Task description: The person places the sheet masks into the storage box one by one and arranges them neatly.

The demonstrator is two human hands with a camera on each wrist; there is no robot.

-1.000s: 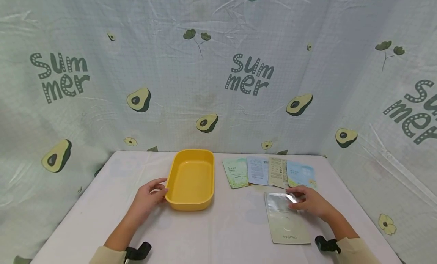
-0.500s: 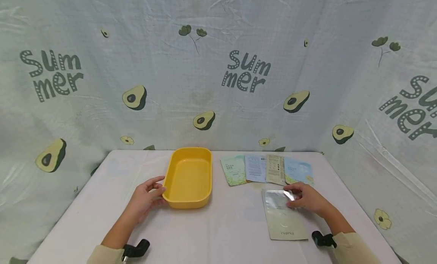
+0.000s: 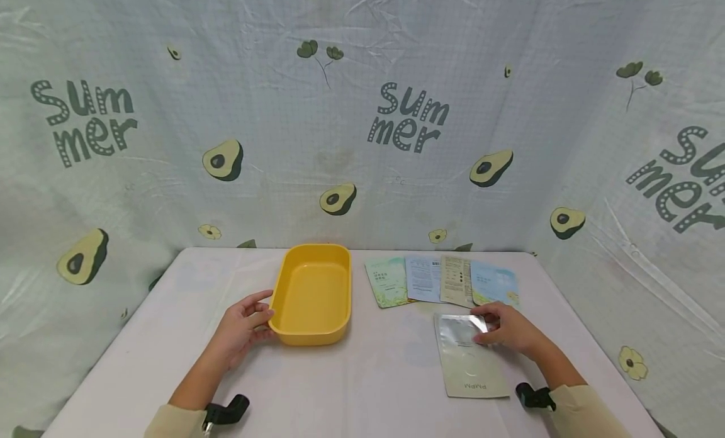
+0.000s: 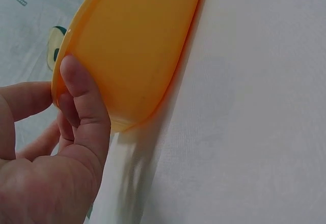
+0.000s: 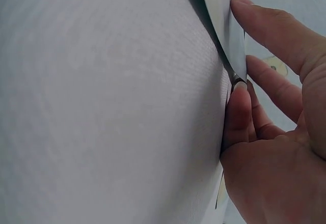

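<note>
My left hand (image 3: 242, 328) grips the near left corner of a yellow plastic tray (image 3: 314, 299); in the left wrist view its thumb and fingers meet at the tray's edge (image 4: 137, 40). At the right, my right hand (image 3: 512, 330) pinches the far right edge of a pale grey-green sheet mask packet (image 3: 472, 369) with a shiny silvery end and "PMPM" lettering. The right wrist view shows that packet (image 5: 224, 25) edge-on, its corner between the fingers and slightly off the table. The tray's inside is bare.
Behind the packet lie several flat packets side by side, overlapping: a green one (image 3: 391, 284), a pale blue one (image 3: 423, 279), a beige one (image 3: 456, 280) and a blue one (image 3: 494, 282). A white cloth covers the table (image 3: 391, 387). A patterned curtain (image 3: 272, 111) stands behind.
The view has tilted slightly, shifting everything a little up and left. Both hands keep their places at the tray and the packet, with no clear movement of either object.
</note>
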